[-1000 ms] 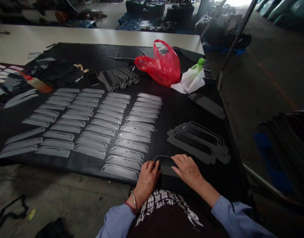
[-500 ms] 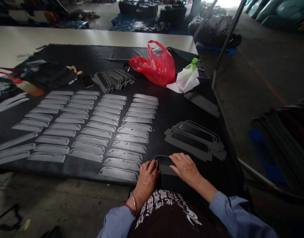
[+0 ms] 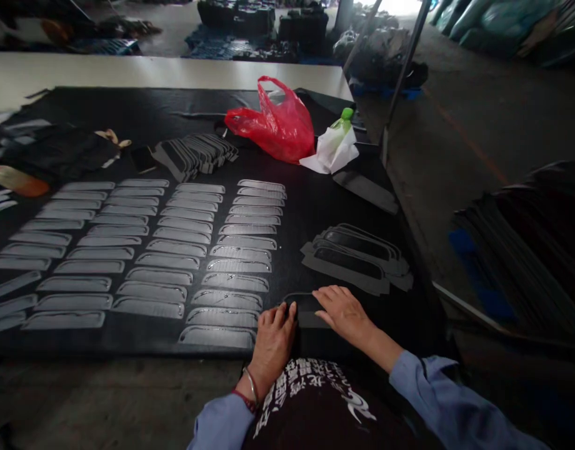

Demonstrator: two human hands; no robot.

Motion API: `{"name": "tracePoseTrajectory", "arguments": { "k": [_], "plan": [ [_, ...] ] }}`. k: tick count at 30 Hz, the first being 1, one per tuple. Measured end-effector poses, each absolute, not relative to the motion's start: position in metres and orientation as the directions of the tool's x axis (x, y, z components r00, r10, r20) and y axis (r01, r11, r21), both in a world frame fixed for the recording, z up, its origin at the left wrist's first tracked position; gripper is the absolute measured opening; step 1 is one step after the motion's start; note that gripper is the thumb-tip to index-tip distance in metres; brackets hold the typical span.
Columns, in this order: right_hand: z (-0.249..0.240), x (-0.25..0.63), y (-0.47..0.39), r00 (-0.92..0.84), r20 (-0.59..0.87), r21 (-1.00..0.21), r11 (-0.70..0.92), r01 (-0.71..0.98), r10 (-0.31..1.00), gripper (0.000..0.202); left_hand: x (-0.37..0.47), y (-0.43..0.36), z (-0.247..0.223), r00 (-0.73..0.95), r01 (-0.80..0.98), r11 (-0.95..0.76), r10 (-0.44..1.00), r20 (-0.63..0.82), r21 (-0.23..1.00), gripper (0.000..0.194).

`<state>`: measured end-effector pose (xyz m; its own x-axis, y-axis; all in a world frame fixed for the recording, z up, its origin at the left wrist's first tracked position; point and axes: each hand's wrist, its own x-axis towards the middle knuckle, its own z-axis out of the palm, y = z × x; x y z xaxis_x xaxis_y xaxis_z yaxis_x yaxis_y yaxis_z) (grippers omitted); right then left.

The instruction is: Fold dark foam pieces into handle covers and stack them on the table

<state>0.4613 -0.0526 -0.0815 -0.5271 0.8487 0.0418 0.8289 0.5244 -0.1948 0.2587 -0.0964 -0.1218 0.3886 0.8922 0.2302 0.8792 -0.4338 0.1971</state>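
A dark flat piece with a curved upper edge and a grey lower strip (image 3: pixel 312 320) lies on the black table covering near its front edge. My left hand (image 3: pixel 272 337) presses bent fingertips on its left end. At the right end my right hand (image 3: pixel 346 312) keeps its fingers together over the piece's edge, the thumb lower down. Both ends of the piece are partly hidden under my fingers. Just left of my left hand lies a grey strip with a shiny curved rim (image 3: pixel 217 337), at the front of a column of similar ones.
Several columns of grey strips (image 3: pixel 149 290) cover the left. A fanned stack of dark pieces (image 3: pixel 348 269) lies to the right, another (image 3: pixel 194 156) farther back. A red plastic bag (image 3: pixel 282 131), a green-capped bottle wrapped in white paper (image 3: pixel 337 147) and a phone (image 3: pixel 143 160) lie behind.
The camera view has shifted slightly right, so the table things appear farther left. Both hands stay on the same piece, with the left fingers slightly repositioned.
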Motion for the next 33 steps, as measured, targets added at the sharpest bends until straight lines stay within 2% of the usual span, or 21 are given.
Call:
{"name": "tracePoseTrajectory", "arguments": {
  "k": [2, 4, 7, 10, 14, 25, 33],
  "plan": [
    [-0.082, 0.471, -0.059, -0.488, 0.080, -0.209, 0.493, 0.845, 0.869, 0.043, 0.258, -0.097, -0.124, 0.392, 0.880, -0.437, 0.890, 0.233, 0.189, 0.041],
    [-0.084, 0.487, -0.068, -0.387, 0.114, -0.238, 0.403, 0.884, 0.915, 0.038, 0.258, -0.097, -0.126, 0.395, 0.876, -0.443, 0.886, 0.243, 0.190, 0.041],
    [-0.089, 0.512, -0.084, -0.171, 0.131, -0.345, 0.207, 0.915, 0.976, 0.021, 0.258, -0.097, -0.129, 0.405, 0.872, -0.455, 0.878, 0.256, 0.180, 0.040],
    [-0.097, 0.527, -0.096, -0.024, 0.106, -0.446, 0.069, 0.892, 0.994, 0.019, 0.257, -0.097, -0.128, 0.412, 0.874, -0.459, 0.875, 0.255, 0.161, 0.039],
    [-0.106, 0.526, -0.098, 0.027, 0.075, -0.481, 0.012, 0.876, 0.997, 0.021, 0.256, -0.096, -0.126, 0.430, 0.873, -0.469, 0.869, 0.243, 0.133, 0.039],
    [-0.107, 0.513, -0.100, 0.092, 0.056, -0.470, -0.055, 0.881, 0.994, 0.028, 0.256, -0.097, -0.127, 0.443, 0.877, -0.473, 0.863, 0.242, 0.081, 0.037],
    [-0.111, 0.507, -0.098, 0.279, 0.011, -0.656, -0.203, 0.727, 0.960, 0.018, 0.258, -0.097, -0.121, 0.446, 0.884, -0.465, 0.869, 0.216, 0.045, 0.041]
  ]
}}
